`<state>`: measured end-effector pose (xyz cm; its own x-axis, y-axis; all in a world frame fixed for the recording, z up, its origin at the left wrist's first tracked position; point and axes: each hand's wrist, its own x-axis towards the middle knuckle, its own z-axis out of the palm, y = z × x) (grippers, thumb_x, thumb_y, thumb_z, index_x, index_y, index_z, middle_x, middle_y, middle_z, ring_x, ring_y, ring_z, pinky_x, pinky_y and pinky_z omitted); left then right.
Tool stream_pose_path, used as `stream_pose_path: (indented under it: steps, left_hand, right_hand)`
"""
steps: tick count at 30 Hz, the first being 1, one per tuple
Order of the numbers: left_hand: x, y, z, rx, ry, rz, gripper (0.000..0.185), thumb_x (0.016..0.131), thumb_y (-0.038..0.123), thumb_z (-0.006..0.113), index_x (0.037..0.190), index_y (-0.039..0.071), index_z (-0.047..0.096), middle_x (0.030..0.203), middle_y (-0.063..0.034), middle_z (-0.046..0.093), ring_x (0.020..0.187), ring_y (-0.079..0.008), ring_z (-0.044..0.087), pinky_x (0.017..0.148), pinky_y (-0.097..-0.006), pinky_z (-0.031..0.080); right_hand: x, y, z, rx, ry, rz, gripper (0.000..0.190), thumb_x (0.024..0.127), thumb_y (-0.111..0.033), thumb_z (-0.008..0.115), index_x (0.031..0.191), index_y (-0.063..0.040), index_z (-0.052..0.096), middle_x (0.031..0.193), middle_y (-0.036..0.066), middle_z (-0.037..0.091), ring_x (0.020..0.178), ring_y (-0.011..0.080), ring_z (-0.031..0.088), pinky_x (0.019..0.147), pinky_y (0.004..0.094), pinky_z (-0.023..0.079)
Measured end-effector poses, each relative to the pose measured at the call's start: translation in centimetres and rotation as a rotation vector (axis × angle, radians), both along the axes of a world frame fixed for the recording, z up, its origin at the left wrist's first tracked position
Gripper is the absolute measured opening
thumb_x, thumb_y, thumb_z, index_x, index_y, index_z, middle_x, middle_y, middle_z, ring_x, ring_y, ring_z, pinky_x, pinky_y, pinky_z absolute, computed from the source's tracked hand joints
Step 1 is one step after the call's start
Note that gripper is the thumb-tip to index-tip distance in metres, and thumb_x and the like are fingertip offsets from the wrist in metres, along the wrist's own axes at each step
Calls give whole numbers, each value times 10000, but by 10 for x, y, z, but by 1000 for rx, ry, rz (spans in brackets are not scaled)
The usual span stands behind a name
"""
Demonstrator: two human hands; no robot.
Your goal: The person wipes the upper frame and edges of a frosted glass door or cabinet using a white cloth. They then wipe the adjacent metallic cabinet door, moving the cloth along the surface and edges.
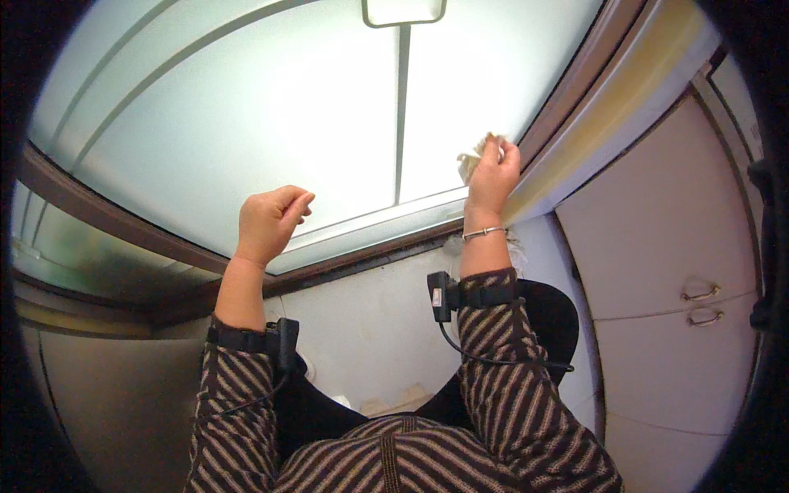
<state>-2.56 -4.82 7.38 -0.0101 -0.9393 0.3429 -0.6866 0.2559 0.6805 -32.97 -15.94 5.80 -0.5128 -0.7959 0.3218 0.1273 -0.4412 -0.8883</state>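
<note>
My right hand [493,172] grips a crumpled cloth or tissue [470,163], pale with yellowish parts, near the right edge of a bright frosted glass panel [333,123]. A metal bracelet circles that wrist. My left hand [268,222] is curled in front of the lower left part of the same panel, its thumb against the bent fingers, and nothing shows in it. Whether either hand touches the glass cannot be told. Both forearms wear black straps with small cabled devices over striped sleeves.
A brown frame [370,256] borders the glass at the bottom. On the right hangs a white and yellow curtain [610,117], beside pale cabinet doors [666,215] with metal handles. Another frosted pane [92,246] stands at the left, above a greyish surface [123,400]. Light flooring lies below.
</note>
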Motion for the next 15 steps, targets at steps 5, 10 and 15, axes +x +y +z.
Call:
stream_pose_path:
  steps: [5, 10, 15]
  left_hand:
    - [-2, 4, 11, -73, -32, -8, 183, 936, 168, 646, 867, 15, 720, 707, -67, 707, 608, -118, 673, 554, -252, 544]
    - [-3, 1, 17, -35, -27, -14, 191, 941, 176, 641, 867, 18, 720, 711, -68, 708, 611, -119, 674, 557, -252, 540]
    - [1, 3, 7, -13, -19, 5, 229, 945, 252, 632, 868, 64, 736, 720, -53, 722, 635, -130, 708, 548, -250, 518]
  right_hand:
    - [-1, -14, -10, 23, 199, -190, 225, 964, -214, 589, 1022, 0, 547, 892, 94, 609, 735, 172, 602, 637, 322, 524]
    - [-18, -12, -72, 484, 43, -193, 296, 942, -229, 601, 1013, 57, 572, 983, 166, 636, 875, 254, 628, 792, 373, 507]
    - [-41, -22, -76, 322, -240, -230, 195, 924, -151, 540, 904, 39, 583, 871, 104, 612, 718, 214, 614, 612, 354, 511]
